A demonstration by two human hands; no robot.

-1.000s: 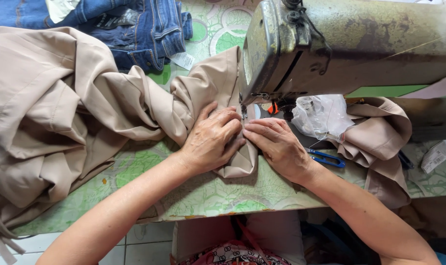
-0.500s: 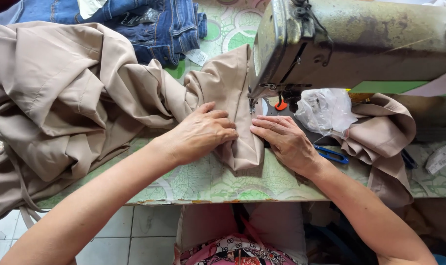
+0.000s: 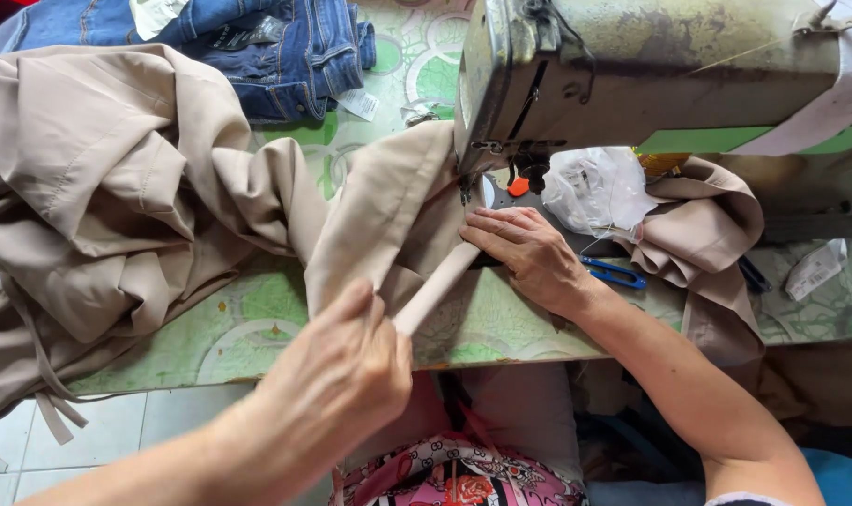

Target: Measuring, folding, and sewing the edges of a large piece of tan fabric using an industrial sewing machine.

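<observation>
Head-camera view over a sewing table: a folded beige strip [image 3: 435,286], part of a beige garment [image 3: 117,206] heaped toward the tabletop's left edge, runs taut from the presser foot [image 3: 465,187] of an old sewing machine [image 3: 651,66] back toward the near edge. The person's left hand [image 3: 337,375] is clenched around the strip's free end, pulling it off the table, while the right hand [image 3: 529,248] lies flat, fingers spread, pressing the cloth just beside the needle area. Blue-handled scissors [image 3: 613,274] rest near that wrist, with a clear plastic bag [image 3: 594,187] and another beige piece [image 3: 707,230] beyond it; blue jeans [image 3: 285,47] sit at the far edge of the green patterned tabletop [image 3: 248,328]. The risk, judging by the set-up, lies in the right fingertips sitting so close to the needle, and in an uneven pull from the left hand, which could skew the fold or drag the seam off line.
</observation>
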